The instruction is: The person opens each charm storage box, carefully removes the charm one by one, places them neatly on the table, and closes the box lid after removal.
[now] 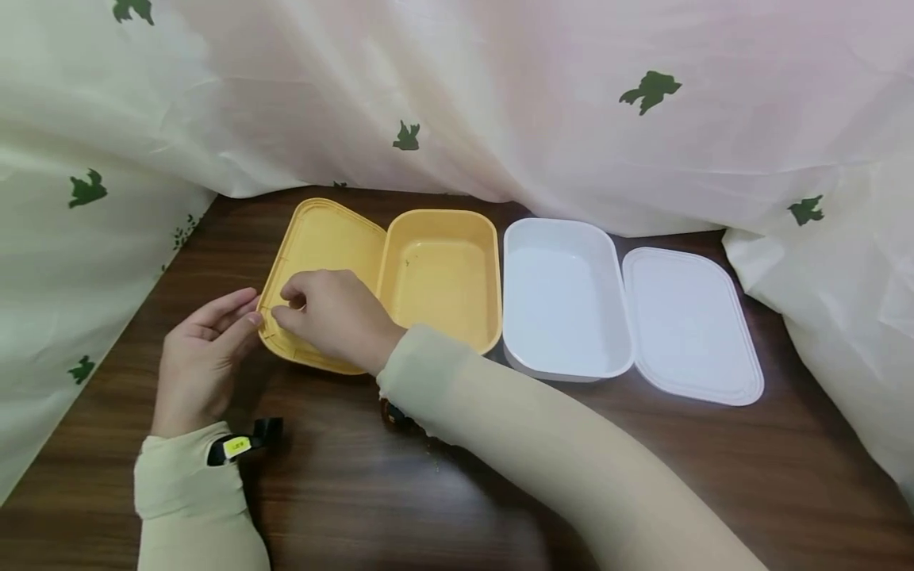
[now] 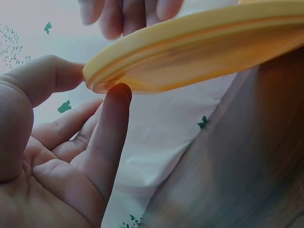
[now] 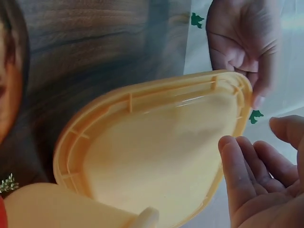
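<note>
My left hand [image 1: 196, 373] pinches the near left corner of a yellow lid [image 1: 328, 246] between thumb and fingers. In the left wrist view, the lid's rim [image 2: 156, 35] is tilted and raised above the table there. The ribbed inner face of the lid points up, and its right side meets the rim of a yellow rectangular container [image 1: 443, 277]. Over the lid is my right hand [image 1: 343, 317], palm toward me and fingers loosely bent. Nothing lies between its fingers [image 3: 235, 175] in the right wrist view.
Right of the yellow container stands a white container [image 1: 560, 309], close beside it. A white lid [image 1: 693, 325] lies against that one's right side. Behind and along both sides hangs a pale curtain [image 1: 500, 103] with green bird prints, meeting the dark wooden table [image 1: 343, 492].
</note>
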Motion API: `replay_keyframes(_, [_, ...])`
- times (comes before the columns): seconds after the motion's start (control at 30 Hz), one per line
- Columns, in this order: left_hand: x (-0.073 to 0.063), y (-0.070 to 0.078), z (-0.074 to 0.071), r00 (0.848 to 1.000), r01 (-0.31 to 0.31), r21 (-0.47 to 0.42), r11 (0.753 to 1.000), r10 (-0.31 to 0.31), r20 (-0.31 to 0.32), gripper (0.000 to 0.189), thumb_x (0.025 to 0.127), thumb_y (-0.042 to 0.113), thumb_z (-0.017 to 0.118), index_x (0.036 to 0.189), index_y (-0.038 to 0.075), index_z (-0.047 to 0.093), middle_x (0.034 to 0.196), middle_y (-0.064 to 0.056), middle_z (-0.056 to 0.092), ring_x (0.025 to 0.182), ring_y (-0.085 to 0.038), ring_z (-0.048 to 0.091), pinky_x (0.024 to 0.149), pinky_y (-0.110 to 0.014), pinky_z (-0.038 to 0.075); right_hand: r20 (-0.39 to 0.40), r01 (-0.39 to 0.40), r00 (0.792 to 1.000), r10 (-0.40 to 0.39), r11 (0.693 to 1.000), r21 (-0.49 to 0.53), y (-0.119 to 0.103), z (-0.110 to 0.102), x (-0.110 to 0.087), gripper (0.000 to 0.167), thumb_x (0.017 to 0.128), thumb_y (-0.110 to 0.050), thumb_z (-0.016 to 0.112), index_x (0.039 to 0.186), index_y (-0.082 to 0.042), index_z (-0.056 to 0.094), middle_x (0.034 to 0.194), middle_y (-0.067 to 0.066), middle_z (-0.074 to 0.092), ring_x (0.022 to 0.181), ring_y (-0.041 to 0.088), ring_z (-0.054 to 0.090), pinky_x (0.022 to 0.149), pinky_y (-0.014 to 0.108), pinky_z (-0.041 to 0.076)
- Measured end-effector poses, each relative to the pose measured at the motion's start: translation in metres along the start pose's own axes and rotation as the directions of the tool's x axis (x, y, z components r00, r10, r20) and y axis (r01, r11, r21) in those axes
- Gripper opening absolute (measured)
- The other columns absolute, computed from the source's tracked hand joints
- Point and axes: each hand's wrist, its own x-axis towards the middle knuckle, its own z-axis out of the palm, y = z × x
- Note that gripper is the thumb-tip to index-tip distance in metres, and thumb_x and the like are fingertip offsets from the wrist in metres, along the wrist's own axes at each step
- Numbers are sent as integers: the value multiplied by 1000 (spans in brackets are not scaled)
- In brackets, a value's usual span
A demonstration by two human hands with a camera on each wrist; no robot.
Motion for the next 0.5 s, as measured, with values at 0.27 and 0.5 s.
replay_keyframes(0.27, [-2, -1, 7, 998, -42, 0, 999, 42, 36, 34, 88, -3, 73, 122, -3, 68, 110, -8, 72, 99, -15, 71, 81, -25, 58, -52, -1, 999, 2, 1000, 12, 7, 4, 15, 20, 99, -37, 64, 103, -21, 75, 90, -16, 67, 80, 0, 58, 72, 13, 45])
replay_keyframes(0.5, [-5, -3, 8, 998, -64, 30, 998, 63, 24, 42, 89, -1, 73, 128, -9, 61, 113, -9, 71, 104, -16, 69, 85, -25, 57, -42, -20, 999, 28, 986, 165, 5, 3, 25, 19, 97, -38, 67, 89, -25, 76, 80, -20, 66, 73, 0, 58, 64, 14, 45])
